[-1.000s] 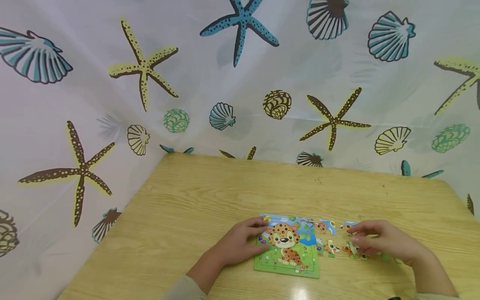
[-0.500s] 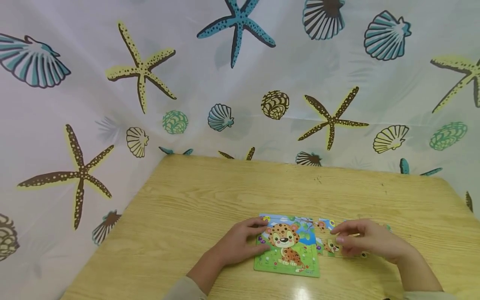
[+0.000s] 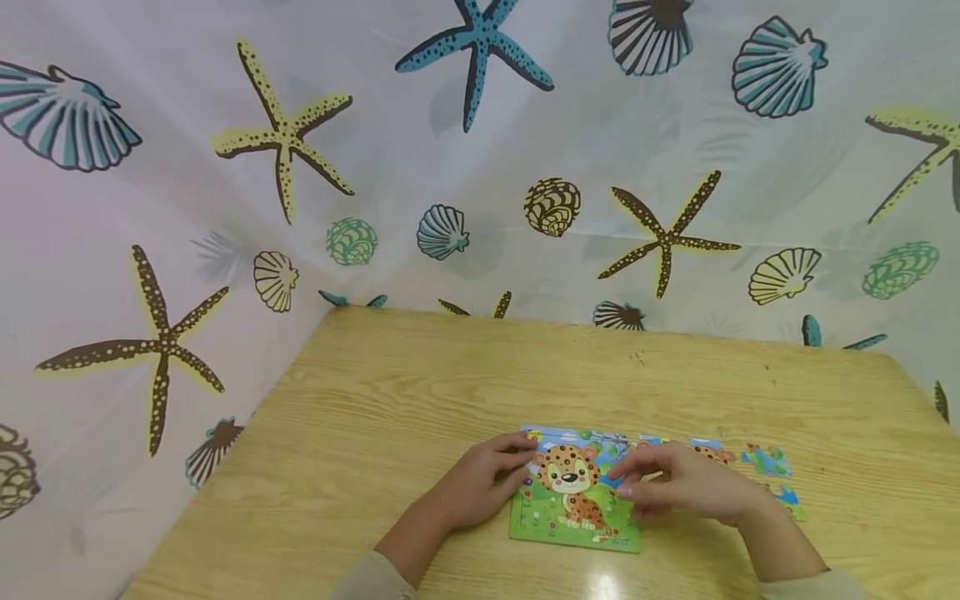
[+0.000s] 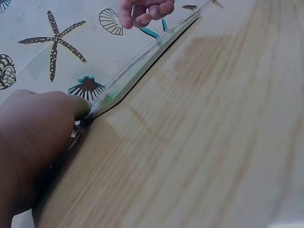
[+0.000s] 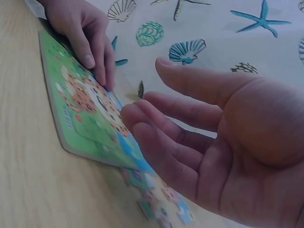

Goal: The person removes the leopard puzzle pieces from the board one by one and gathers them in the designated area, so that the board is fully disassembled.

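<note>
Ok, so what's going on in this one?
Someone has a leopard-cub jigsaw board in front of them on a wooden table. Their left hand rests on its left edge. Their right hand, holding nothing, hovers over its right edge. Loose jigsaw pieces lie to the board's right, partly hidden by that hand.

Position of puzzle board (image 3: pixel 576 490) and loose pieces (image 3: pixel 768 461)

The puzzle board is lying flat on the wood-grain tabletop (image 3: pixel 420 383); its picture is showing a spotted cub sitting on green grass beneath blue sky. The loose pieces, notched and multicoloured, are lying face up beside the board's right edge, some being partly hidden.
</note>
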Tool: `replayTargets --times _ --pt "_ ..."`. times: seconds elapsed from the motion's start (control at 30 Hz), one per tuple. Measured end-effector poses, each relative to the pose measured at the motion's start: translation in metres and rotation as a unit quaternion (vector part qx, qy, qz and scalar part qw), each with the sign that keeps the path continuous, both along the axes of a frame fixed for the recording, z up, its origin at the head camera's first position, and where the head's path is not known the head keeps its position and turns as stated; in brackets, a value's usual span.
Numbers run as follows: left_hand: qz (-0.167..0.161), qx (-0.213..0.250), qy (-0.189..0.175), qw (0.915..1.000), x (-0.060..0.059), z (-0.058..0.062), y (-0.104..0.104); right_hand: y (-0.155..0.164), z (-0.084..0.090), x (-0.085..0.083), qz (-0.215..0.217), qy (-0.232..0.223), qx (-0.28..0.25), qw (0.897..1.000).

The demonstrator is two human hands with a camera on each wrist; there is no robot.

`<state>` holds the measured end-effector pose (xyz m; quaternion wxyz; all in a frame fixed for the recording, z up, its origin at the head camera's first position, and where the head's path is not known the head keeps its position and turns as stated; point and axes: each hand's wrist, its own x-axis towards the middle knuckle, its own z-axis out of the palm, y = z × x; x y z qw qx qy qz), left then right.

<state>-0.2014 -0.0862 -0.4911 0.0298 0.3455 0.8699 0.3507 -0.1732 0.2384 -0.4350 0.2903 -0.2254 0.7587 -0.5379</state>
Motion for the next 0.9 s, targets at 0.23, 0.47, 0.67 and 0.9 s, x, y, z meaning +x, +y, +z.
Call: replayTargets --times 0.23,0.47,0.67,0.9 --pt "0.004 -0.015 -0.016 0.9997 0.002 0.002 0.0 -0.024 -0.004 -0.001 0.022 0.017 -0.012 1.0" --pt "-0.002 -0.003 -0.01 0.9999 0.002 0.001 0.0 -0.043 -0.005 -0.004 0.03 0.029 -0.001 0.999" --pt "-0.002 0.004 0.005 1.0 0.001 0.0 0.001 -0.06 -0.004 -0.007 0.03 0.032 0.009 0.999" --pt "-0.004 0.004 0.009 0.9999 0.002 0.001 0.0 -0.081 -0.006 -0.004 0.014 0.002 0.011 1.0"
